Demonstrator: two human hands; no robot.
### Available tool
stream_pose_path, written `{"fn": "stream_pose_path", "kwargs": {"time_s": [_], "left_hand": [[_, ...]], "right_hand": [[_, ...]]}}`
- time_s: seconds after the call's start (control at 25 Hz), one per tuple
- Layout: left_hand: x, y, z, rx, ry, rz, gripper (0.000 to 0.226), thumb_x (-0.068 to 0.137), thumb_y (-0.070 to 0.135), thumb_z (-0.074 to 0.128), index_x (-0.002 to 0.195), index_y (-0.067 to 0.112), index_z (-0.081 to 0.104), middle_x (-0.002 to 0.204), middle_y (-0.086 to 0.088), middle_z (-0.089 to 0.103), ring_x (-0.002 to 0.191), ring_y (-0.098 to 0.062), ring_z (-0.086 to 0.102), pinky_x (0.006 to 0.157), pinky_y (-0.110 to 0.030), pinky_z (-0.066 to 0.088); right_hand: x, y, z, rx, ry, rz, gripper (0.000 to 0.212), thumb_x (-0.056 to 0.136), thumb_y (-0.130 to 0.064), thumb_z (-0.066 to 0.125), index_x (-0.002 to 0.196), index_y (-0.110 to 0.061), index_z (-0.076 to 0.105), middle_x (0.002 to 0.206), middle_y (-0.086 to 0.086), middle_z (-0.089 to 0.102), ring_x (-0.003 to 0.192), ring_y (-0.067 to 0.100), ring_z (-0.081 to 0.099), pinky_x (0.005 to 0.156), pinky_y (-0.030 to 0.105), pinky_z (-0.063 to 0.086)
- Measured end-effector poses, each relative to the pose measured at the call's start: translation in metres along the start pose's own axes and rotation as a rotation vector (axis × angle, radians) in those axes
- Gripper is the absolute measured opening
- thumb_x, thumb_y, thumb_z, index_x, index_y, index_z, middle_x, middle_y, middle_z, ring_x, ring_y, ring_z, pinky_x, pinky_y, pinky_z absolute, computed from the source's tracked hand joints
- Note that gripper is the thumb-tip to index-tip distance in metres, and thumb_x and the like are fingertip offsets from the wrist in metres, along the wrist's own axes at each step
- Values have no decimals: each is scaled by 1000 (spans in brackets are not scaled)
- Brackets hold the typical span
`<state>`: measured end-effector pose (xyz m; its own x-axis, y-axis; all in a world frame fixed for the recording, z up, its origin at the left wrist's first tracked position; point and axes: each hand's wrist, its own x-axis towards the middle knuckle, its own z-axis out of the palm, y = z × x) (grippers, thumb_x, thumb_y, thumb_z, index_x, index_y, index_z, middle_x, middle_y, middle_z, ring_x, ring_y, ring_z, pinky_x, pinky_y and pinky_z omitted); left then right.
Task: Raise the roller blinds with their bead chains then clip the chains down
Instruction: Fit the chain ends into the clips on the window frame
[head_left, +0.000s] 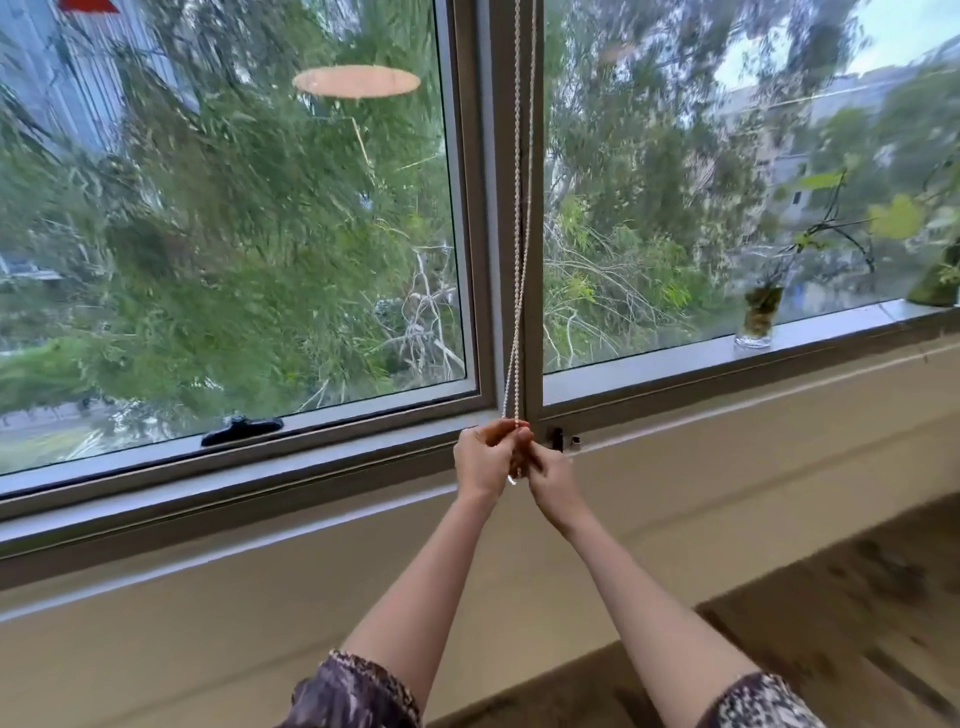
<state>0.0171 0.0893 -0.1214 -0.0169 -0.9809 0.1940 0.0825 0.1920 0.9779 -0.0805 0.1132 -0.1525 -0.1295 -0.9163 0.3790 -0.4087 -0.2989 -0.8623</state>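
A white bead chain (521, 234) hangs in two strands down the grey frame post (498, 208) between two window panes. Its lower end runs into my hands just below the sill. My left hand (483, 460) and my right hand (550, 475) are pressed together there, both with fingers closed around the chain's bottom loop. A small dark clip or bracket (555, 437) sits on the frame just right of my hands. No blind fabric shows in front of either pane; the roller itself is out of view above.
A black window latch (241, 428) lies on the left pane's lower frame. A glass vase with plant cuttings (756, 317) stands on the right sill, with another plant (935, 283) at the far right edge. Beige wall below; wood floor at lower right.
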Motion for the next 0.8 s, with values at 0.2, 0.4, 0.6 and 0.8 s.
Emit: {"fn": "stream_pose_path", "kwargs": {"time_s": [0.2, 0.4, 0.6, 0.8], "left_hand": [[24, -19, 6, -39, -14, -2, 7, 79, -6, 70, 82, 1, 71, 55, 5, 68, 39, -5, 47, 40, -18, 42], [52, -33, 16, -85, -1, -32, 6, 81, -3, 69, 86, -1, 71, 66, -7, 67, 44, -3, 53, 42, -17, 44], [85, -51, 29, -100, 41, -25, 8, 83, -3, 67, 90, -5, 70, 63, -3, 66, 46, -4, 52, 44, -17, 45], [113, -74, 41, -82, 82, -19, 5, 84, -3, 66, 87, -1, 70, 69, -9, 66, 48, -7, 53, 45, -18, 47]], "right_hand": [[26, 30, 7, -53, 44, 30, 29, 90, -3, 46, 80, -23, 64, 71, 1, 64, 68, 18, 58, 67, 47, 49], [56, 54, 11, -11, 66, 64, 30, 90, -4, 45, 93, -21, 71, 74, -3, 68, 68, 11, 60, 67, 39, 51], [87, 76, 11, 2, 65, 34, 30, 89, -7, 46, 95, -23, 71, 63, -19, 62, 59, -7, 57, 56, 9, 41], [114, 103, 10, 9, 22, 35, 32, 88, -4, 45, 101, -18, 70, 72, -15, 66, 64, -7, 59, 60, 10, 43]]}}
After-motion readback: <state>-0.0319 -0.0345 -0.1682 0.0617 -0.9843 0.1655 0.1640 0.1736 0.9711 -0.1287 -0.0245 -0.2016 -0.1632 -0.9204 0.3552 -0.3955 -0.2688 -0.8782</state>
